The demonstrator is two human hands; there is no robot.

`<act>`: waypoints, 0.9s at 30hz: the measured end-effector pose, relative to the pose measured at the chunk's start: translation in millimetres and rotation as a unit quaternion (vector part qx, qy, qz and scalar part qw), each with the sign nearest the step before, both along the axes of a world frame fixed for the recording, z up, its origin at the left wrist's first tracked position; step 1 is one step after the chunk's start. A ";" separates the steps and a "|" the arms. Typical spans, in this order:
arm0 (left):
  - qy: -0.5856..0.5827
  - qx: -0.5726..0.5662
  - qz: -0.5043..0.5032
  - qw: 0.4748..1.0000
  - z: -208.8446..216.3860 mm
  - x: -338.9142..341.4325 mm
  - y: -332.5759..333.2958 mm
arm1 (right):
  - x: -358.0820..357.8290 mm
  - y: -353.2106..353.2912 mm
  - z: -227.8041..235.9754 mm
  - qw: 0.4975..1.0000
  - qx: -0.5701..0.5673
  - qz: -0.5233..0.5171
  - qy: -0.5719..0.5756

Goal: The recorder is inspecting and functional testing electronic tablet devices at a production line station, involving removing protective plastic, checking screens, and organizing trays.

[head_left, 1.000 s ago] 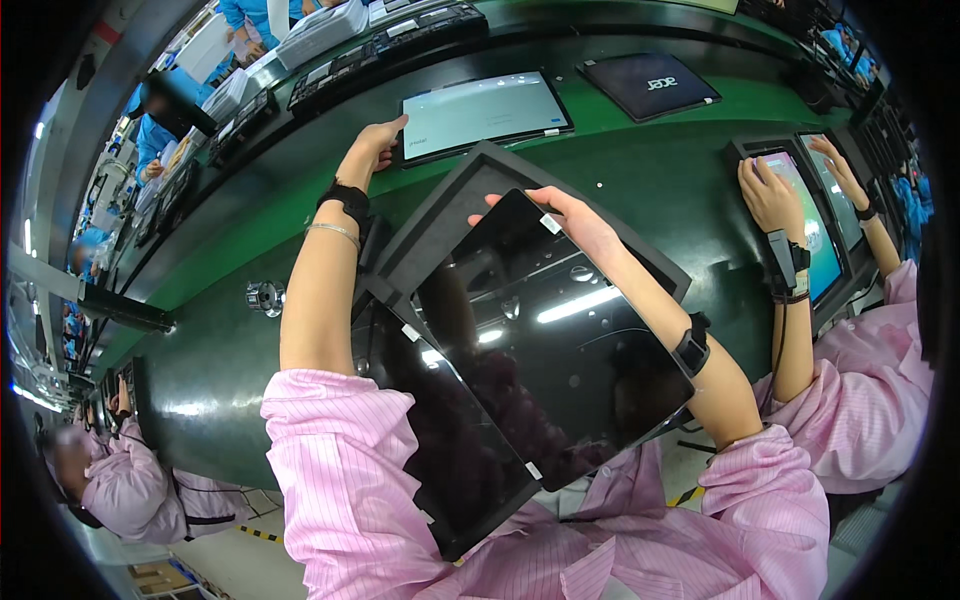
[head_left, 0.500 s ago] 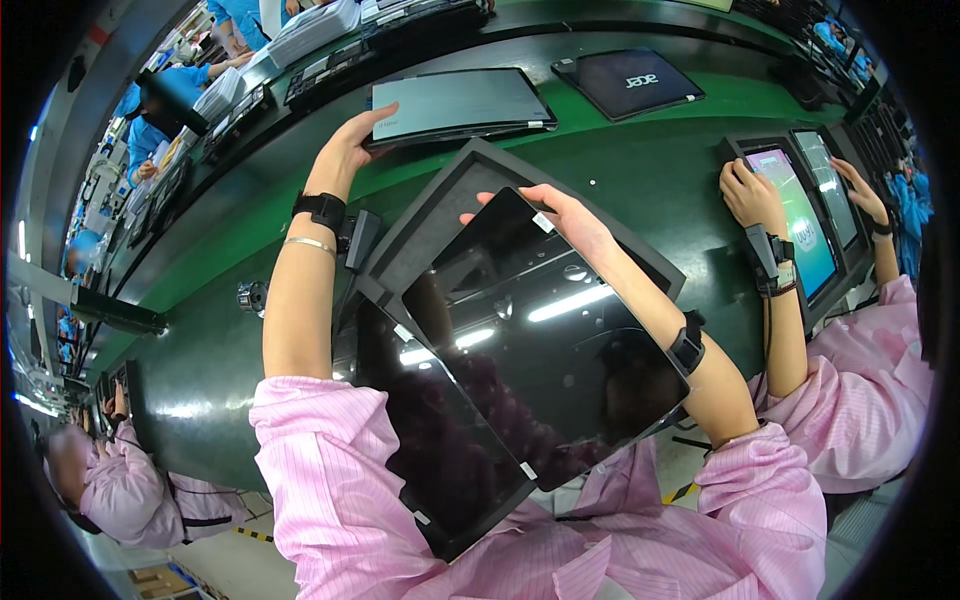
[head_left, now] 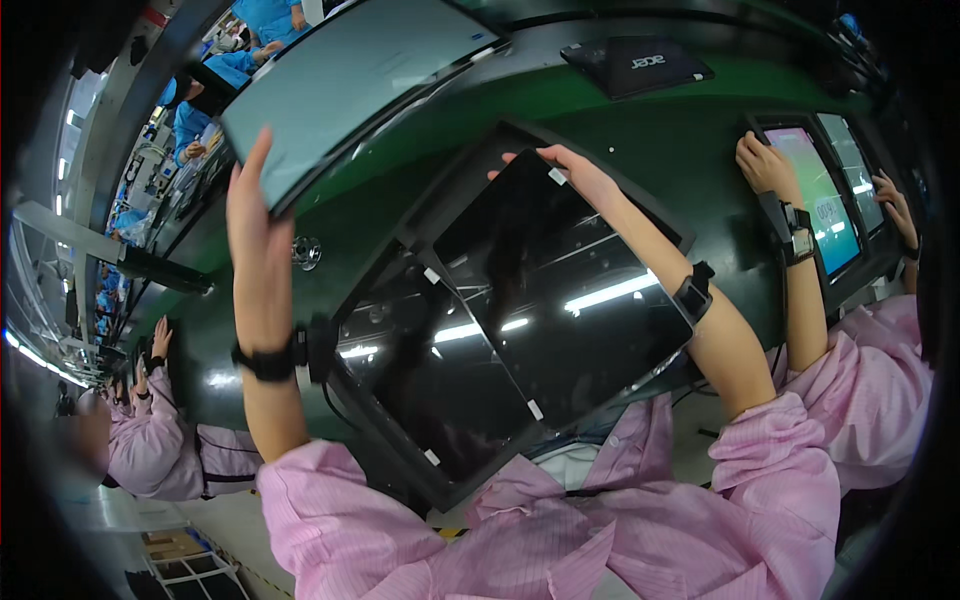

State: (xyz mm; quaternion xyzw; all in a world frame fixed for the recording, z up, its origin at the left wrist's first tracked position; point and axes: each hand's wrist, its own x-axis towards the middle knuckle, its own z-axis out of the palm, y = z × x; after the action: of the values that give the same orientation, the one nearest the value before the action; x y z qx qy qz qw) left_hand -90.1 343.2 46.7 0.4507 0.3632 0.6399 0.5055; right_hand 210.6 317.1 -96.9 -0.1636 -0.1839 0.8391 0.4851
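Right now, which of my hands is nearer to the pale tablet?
Left. Your left hand holds the pale tablet; your right hand is off to its right, on a black tablet.

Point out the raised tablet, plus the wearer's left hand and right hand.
Raised tablet (head_left: 352, 85): head view, middle of its pale screen.
Left hand (head_left: 262, 222): head view, middle of the hand, below the thumb.
Right hand (head_left: 582, 178): head view, middle of the hand.

That long, glossy green bench carries 2 dark trays: the middle tray, set at an angle, and the right-hand tray. Toward the far side lies a dark tablet; over to the left sits 1 small shiny round piece.
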 end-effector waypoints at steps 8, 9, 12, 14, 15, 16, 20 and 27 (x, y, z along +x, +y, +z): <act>-0.036 0.028 0.282 0.958 -52.9 -17.7 -237.9 | -0.4 -0.7 -6.5 1.000 -0.005 0.005 0.020; -0.011 0.021 0.306 0.952 -62.4 -12.8 -257.4 | -0.3 -0.4 -5.8 1.000 0.015 0.001 -0.007; 0.477 0.069 0.420 0.769 -81.3 -5.5 -300.9 | 0.7 -0.3 -5.3 1.000 -0.008 0.017 0.010; 0.499 0.030 0.444 0.744 -87.3 -7.5 -318.2 | 1.5 1.2 -5.7 0.999 0.006 0.016 -0.035; 0.520 0.032 0.457 0.721 -88.5 -10.8 -324.1 | 2.2 1.7 -6.3 0.999 -0.001 0.035 0.001; 0.518 0.027 0.464 0.718 -90.0 -12.4 -329.7 | 2.5 2.3 -7.2 0.999 -0.010 0.039 0.025; 0.364 0.033 0.482 0.796 -86.6 -28.5 -337.7 | 4.2 3.6 -8.4 0.997 0.036 0.040 -0.050; -0.188 -0.099 0.554 0.805 -77.4 -60.3 -342.3 | 2.5 -4.7 1.4 0.997 0.009 0.082 -0.011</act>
State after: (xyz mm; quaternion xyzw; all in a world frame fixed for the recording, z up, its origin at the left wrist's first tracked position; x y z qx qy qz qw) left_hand -150.4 0.9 -30.7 -0.0081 0.5104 0.8439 0.1651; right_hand 213.2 312.4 -95.5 -0.1527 -0.2100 0.8723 0.4144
